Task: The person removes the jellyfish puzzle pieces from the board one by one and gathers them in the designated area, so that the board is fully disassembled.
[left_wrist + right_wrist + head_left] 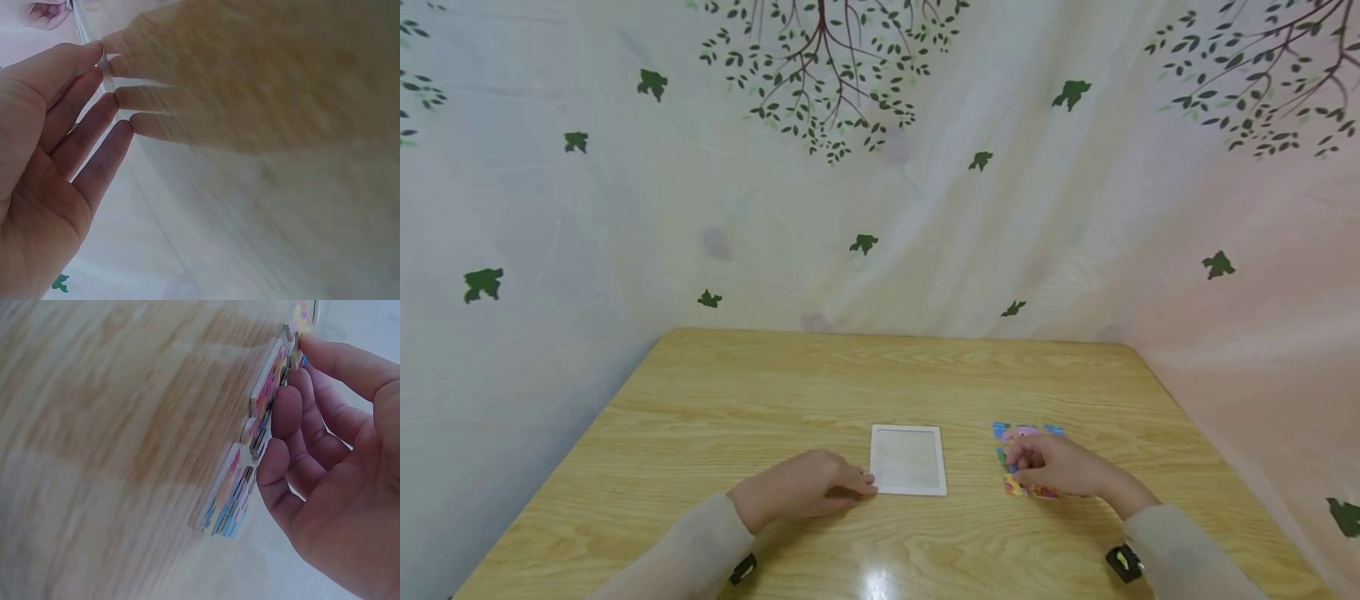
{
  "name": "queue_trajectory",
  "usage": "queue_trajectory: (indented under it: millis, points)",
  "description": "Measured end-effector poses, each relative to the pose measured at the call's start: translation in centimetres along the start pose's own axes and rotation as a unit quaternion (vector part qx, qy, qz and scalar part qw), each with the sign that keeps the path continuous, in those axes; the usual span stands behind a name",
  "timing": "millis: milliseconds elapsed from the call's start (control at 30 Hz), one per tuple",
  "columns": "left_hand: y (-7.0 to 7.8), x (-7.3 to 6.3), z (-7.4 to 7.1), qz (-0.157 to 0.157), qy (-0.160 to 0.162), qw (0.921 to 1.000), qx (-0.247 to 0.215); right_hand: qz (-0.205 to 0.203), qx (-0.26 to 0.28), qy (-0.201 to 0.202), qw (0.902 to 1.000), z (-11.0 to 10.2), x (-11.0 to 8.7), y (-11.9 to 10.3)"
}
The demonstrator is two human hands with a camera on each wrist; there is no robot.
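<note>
A white rectangular puzzle frame (pixel 908 495) lies flat on the wooden table, in front of me and slightly right of the middle. My left hand (pixel 808 487) rests at its lower left corner, with relaxed fingers and fingertips down at the edge. Right of the frame, colourful jigsaw pieces (pixel 1011 485) lie together as a picture, partly hidden under my right hand (pixel 1060 468). Between the right thumb and forefinger I pinch a small puzzle piece (pixel 296 359), tilted up from the others, a blue bit showing at the fingertips. The right hand's other fingers (pixel 287 412) curl loosely beside the pieces.
The wooden table (pixel 760 392) extends around both hands, its far edge against a pale curtain (pixel 925 283) printed with leaves and branches. Strips of bare tabletop separate the frame from the pieces. A dark wrist device (pixel 1123 563) sits at the right sleeve.
</note>
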State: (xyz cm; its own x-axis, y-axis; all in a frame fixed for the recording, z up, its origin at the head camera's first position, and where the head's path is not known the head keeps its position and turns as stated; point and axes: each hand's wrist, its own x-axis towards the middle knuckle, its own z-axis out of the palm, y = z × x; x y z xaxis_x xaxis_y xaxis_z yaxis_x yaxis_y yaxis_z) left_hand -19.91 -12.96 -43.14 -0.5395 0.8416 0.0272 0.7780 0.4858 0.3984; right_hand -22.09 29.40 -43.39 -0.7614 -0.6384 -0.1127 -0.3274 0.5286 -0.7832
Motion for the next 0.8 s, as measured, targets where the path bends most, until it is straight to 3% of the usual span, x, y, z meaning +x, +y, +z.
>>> queue_trajectory:
  millis: [200,433,800]
  points:
    - [-0.05,-0.09,-0.05,0.019,0.008,0.9998,0.004,0.003,0.003,0.005,1.0,0.22,-0.06,-0.16]
    - [-0.04,-0.09,0.02,0.01,0.008,0.9999,0.0,0.002,-0.003,0.006,1.0,0.04,-0.07,-0.16]
    - [-0.09,-0.02,0.14,0.027,0.014,0.999,0.034,0.003,-0.003,0.018,0.9998,0.18,-0.04,0.27]
